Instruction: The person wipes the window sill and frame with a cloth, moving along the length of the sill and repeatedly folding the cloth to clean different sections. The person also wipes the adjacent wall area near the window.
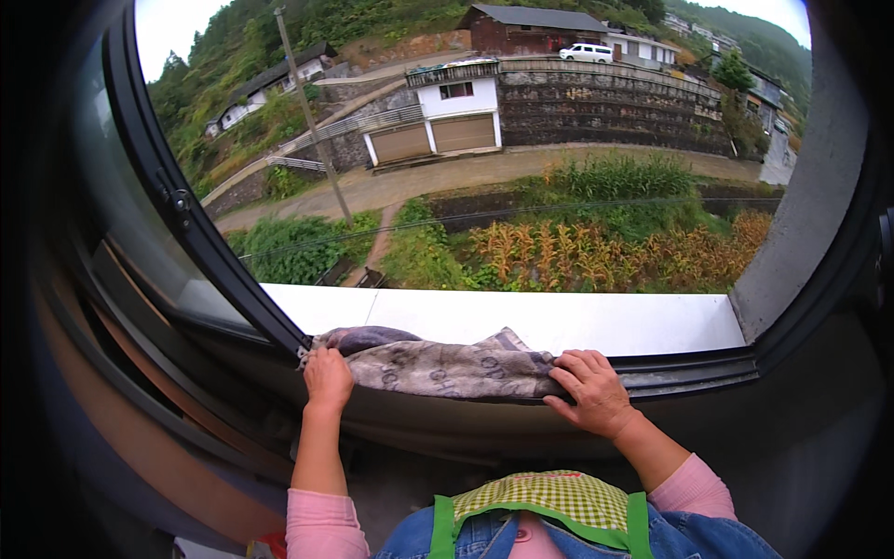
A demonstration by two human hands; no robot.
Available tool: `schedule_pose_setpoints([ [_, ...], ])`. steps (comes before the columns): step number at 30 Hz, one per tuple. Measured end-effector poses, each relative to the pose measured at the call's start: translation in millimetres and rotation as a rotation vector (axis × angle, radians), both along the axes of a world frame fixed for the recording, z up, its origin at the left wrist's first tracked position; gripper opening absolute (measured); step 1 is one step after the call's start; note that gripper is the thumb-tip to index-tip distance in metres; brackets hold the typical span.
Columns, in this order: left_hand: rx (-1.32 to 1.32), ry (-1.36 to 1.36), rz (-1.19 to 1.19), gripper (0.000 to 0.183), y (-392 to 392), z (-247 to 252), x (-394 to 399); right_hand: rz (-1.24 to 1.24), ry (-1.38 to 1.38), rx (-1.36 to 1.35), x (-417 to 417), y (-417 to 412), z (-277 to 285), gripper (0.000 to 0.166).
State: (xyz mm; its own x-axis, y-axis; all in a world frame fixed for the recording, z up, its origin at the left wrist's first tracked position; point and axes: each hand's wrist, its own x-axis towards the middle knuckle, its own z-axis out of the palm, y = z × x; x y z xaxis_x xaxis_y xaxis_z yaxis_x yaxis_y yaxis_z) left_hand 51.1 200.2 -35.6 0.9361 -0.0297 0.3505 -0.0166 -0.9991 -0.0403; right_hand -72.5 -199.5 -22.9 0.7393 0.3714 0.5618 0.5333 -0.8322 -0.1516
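Observation:
A grey-brown patterned cloth (447, 370) with lettering lies bunched lengthwise over the window's lower frame, its upper folds reaching onto the white outer sill (559, 318). My left hand (328, 377) grips the cloth's left end, close to the corner where the sliding sash (209, 209) meets the track. Across at the right end, my right hand (592, 391) rests on the cloth with fingers bent over its edge and the thumb below; whether it pinches the fabric cannot be told. To the right of that hand, the black window track (691, 374) is uncovered.
The window opening gives onto a drop outside, with crops (594, 251), a road and buildings beyond. A grey wall edge (803, 209) bounds the opening at the right. Dark-edged boards (174, 447) stand at the lower left, indoors.

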Motion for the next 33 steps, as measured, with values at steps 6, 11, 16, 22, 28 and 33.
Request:
schedule_pose_setpoints([
  [6,-0.041,-0.165,-0.138,0.011,-6,-15,-9,-0.009,-0.002,0.001,-3,-2,1,0.035],
  [11,-0.108,-0.160,-0.184,0.007,-22,-14,-20,-0.001,-0.043,0.036,-1,-4,-7,0.033],
  [16,-0.092,-0.144,-0.265,0.018,-32,-9,-33,0.052,-0.189,0.150,0,-6,-15,0.033],
  [22,-0.046,-0.087,-0.398,0.020,-73,-4,-48,0.064,-0.286,0.241,-2,-8,-17,0.028],
  [28,-0.055,-0.056,-0.530,0.022,-123,3,-68,0.136,-0.314,0.446,-44,6,-17,0.029],
  [33,-0.051,-0.028,-0.569,0.018,-153,21,-89,0.099,-0.141,0.434,-90,2,-29,0.028],
])
